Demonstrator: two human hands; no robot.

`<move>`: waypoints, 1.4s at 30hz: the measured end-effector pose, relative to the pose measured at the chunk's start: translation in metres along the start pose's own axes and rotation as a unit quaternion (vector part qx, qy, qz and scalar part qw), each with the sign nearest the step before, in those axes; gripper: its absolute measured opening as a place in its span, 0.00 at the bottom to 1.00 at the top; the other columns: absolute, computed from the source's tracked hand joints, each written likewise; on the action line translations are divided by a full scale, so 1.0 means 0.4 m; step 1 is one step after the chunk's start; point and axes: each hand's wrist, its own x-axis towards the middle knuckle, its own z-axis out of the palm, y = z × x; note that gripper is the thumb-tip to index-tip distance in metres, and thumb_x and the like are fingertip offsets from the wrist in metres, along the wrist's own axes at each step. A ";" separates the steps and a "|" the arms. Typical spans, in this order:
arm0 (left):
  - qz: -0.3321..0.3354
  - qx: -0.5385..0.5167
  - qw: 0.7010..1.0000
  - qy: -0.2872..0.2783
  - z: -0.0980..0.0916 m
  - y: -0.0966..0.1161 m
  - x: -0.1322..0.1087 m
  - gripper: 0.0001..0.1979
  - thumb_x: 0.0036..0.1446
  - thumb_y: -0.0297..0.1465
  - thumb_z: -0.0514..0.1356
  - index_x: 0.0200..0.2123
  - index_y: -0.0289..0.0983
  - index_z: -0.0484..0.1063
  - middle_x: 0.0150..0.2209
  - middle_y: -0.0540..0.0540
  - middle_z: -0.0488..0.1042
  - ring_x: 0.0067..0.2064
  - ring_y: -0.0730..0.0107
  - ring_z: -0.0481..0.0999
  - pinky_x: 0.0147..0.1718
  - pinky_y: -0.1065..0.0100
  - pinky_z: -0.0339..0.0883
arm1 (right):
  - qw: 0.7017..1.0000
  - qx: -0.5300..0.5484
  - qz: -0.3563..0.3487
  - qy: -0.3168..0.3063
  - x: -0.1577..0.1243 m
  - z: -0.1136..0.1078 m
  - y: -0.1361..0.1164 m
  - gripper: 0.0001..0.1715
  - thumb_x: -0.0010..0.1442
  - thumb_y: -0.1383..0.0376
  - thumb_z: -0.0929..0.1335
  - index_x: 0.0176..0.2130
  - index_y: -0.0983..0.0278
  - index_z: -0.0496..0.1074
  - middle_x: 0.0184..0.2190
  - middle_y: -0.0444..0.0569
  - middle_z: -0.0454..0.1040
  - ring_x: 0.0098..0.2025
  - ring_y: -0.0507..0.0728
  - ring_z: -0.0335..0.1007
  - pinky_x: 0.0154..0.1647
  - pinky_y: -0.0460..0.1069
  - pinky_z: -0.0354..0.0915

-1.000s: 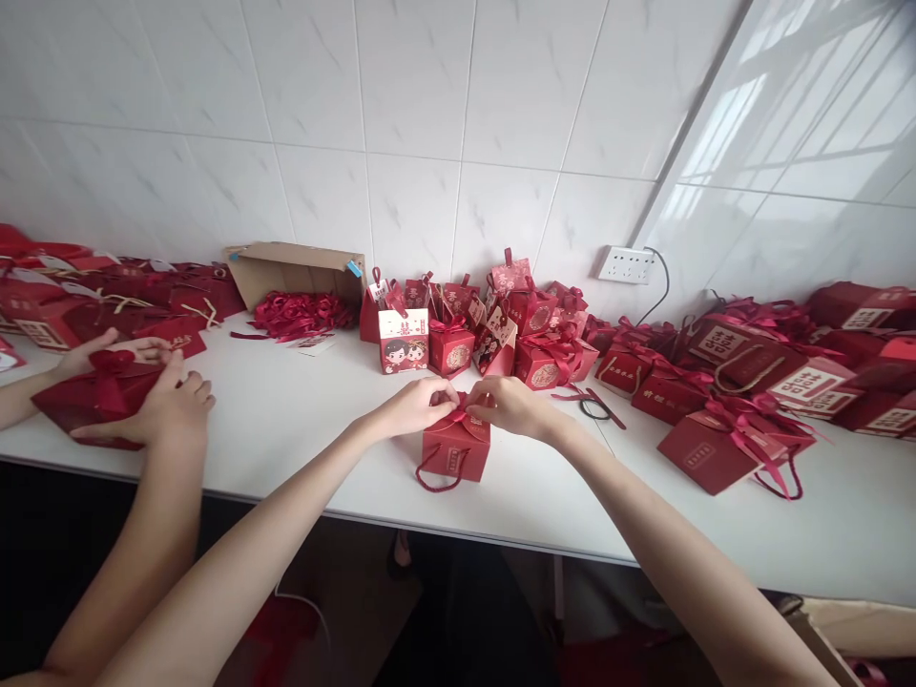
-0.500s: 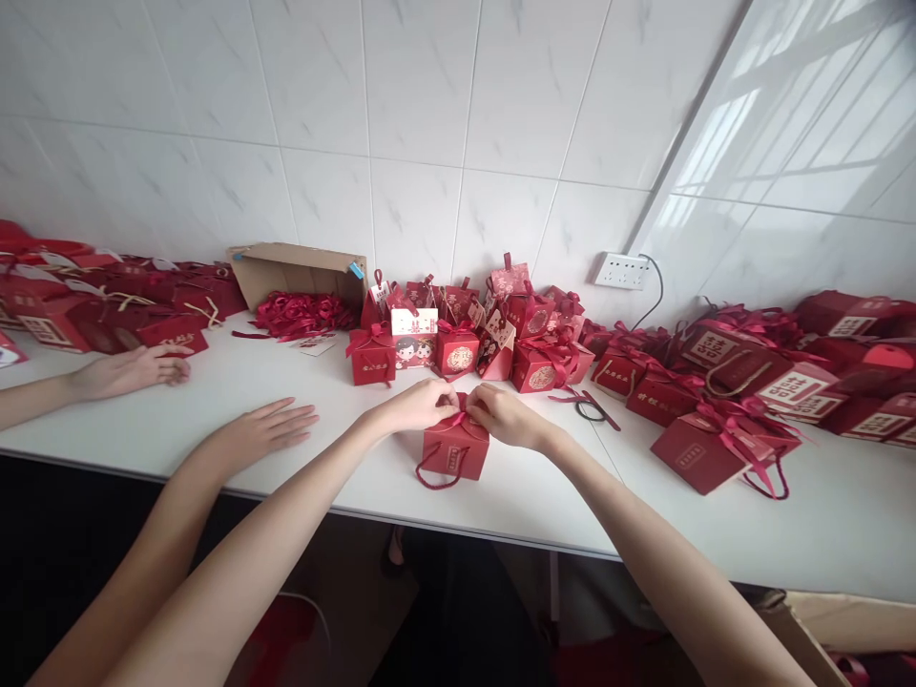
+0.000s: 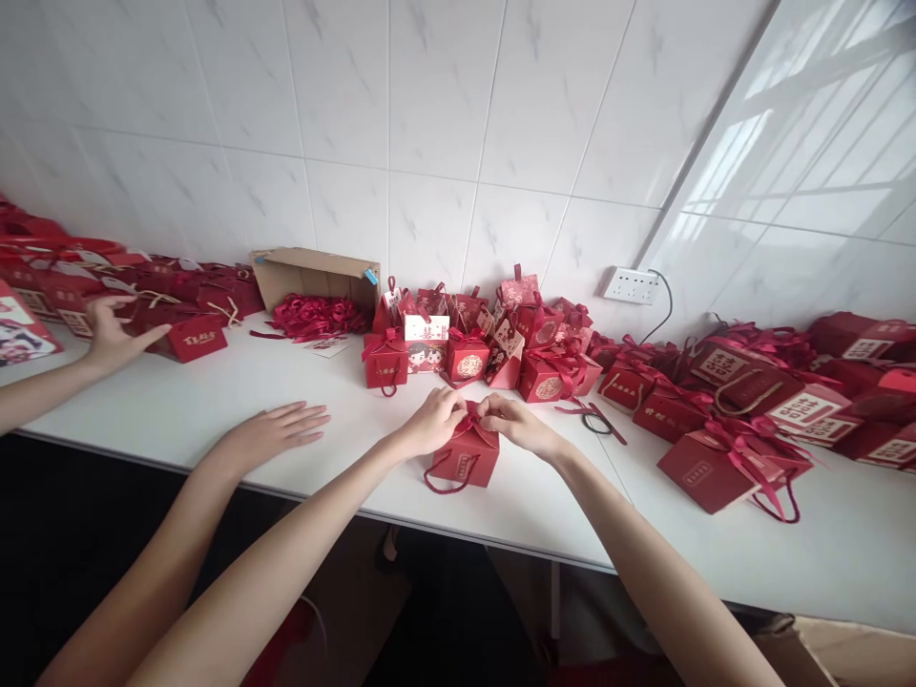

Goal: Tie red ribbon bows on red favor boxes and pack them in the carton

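Note:
A small red gift box (image 3: 467,460) with a twisted rope handle stands near the front edge of the white table. Above its top, a red ribbon (image 3: 469,417) is pinched between my two hands. My left hand (image 3: 435,420) is closed on the ribbon at the left side of the lid. On the right side, my right hand (image 3: 516,423) also has its fingers closed on the ribbon. Part of the knot is hidden behind my fingers.
Behind stand decorated red boxes (image 3: 468,356). A cardboard box (image 3: 315,272) holds ribbons. Scissors (image 3: 597,420) lie right of centre, with ribboned boxes (image 3: 726,468) beyond. At the left, another person's hands (image 3: 276,439) are over the table, one near a red box (image 3: 192,332).
The view has shifted slightly left. My hands stay at the box top, a little farther apart. The other person's far hand has lifted and spread beside the red boxes.

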 end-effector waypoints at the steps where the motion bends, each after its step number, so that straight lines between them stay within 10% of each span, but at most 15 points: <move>1: 0.002 0.001 1.000 -0.001 -0.001 0.001 0.000 0.05 0.55 0.28 0.50 0.28 0.39 0.61 0.35 0.45 0.68 0.43 0.60 0.67 0.47 0.57 0.64 | 1.000 0.006 0.004 -0.006 0.001 0.000 0.000 0.13 0.49 0.56 0.64 0.30 0.63 0.64 0.26 0.43 0.63 0.28 0.51 0.59 0.30 0.48 0.58; 25: 0.013 -0.094 0.994 -0.045 -0.041 0.028 0.019 0.06 0.45 0.24 0.58 0.22 0.42 0.68 0.26 0.49 0.72 0.31 0.61 0.71 0.29 0.63 0.65 | 0.942 0.318 0.050 0.101 0.001 0.004 -0.028 0.19 0.39 0.61 0.69 0.35 0.62 0.66 0.23 0.41 0.65 0.26 0.51 0.59 0.30 0.47 0.56; 35: -0.065 -0.109 0.992 0.019 -0.012 0.053 0.023 0.06 0.49 0.32 0.55 0.21 0.41 0.68 0.29 0.47 0.73 0.35 0.58 0.72 0.35 0.61 0.63 | 0.863 0.421 -0.084 0.265 -0.025 -0.003 -0.055 0.18 0.40 0.59 0.74 0.30 0.60 0.65 0.17 0.35 0.55 0.18 0.47 0.45 0.23 0.45 0.51; 42: -0.149 -0.158 0.970 0.107 -0.017 0.057 0.046 0.06 0.44 0.29 0.60 0.20 0.40 0.65 0.25 0.47 0.70 0.34 0.55 0.70 0.37 0.59 0.59 | 0.871 0.387 -0.168 0.253 -0.028 -0.103 -0.153 0.14 0.41 0.59 0.76 0.27 0.63 0.73 0.22 0.41 0.70 0.19 0.45 0.54 0.20 0.43 0.54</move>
